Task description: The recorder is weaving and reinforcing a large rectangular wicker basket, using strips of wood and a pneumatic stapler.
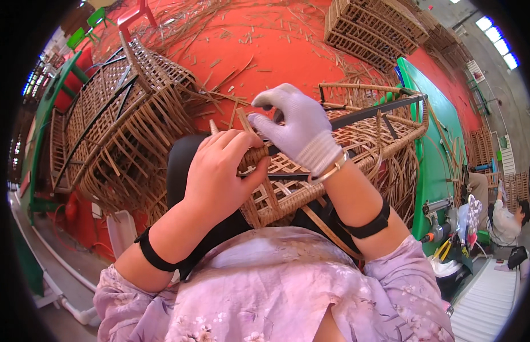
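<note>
A woven wicker piece [356,139] with a dark metal frame lies across my lap. My left hand [216,171], bare, is closed round the wrapped end of its frame, fingertips and thumb pressing from either side. Just above that end, my right hand [299,122] wears a pale knitted glove. Its fingers are curved with a gap to the thumb, and nothing shows between them. A flat wicker strip [243,119] sticks up close to the right thumb. The palm sides of both hands are hidden.
A large woven basket [116,119] stands at the left, loose strands hanging from it. Cut wicker scraps [248,40] litter the red floor. Farther off is a stack of wicker baskets [373,28]. At the right stand a green board [439,125] with tools and a seated person [504,219].
</note>
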Motion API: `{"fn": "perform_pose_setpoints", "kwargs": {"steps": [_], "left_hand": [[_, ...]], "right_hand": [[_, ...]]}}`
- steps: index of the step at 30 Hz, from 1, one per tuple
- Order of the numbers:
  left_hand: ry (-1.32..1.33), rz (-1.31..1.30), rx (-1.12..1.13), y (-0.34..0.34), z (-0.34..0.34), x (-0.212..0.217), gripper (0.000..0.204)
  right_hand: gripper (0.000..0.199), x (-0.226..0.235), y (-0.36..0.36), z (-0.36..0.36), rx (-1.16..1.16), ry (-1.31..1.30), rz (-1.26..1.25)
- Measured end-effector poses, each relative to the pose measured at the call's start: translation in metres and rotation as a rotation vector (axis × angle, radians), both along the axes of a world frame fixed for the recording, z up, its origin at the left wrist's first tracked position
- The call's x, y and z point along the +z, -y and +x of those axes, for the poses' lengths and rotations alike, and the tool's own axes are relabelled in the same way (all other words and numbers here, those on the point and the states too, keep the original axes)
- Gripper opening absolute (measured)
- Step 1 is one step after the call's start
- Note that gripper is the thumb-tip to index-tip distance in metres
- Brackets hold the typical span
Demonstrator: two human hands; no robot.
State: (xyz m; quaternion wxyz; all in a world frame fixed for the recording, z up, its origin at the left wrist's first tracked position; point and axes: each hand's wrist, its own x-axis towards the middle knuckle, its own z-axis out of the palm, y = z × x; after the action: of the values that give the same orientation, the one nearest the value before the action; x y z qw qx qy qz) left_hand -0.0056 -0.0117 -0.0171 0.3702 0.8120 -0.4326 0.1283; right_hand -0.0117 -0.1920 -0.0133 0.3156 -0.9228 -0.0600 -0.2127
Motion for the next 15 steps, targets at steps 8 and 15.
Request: {"fn": "perform_pose_setpoints", "kwargs": {"steps": [8, 15], "left_hand": [[-0.207, -0.039, -0.006, -0.001, -0.001, 0.001, 0.021], [-0.150, 0.067, -0.005, 0.005, 0.003, 0.008, 0.021]], "right_hand": [[0.009, -0.015, -0.001, -0.074, 0.026, 0.064, 0.350], [0.030, -0.031, 0.001, -0.073, 0.033, -0.424, 0.807]]}}
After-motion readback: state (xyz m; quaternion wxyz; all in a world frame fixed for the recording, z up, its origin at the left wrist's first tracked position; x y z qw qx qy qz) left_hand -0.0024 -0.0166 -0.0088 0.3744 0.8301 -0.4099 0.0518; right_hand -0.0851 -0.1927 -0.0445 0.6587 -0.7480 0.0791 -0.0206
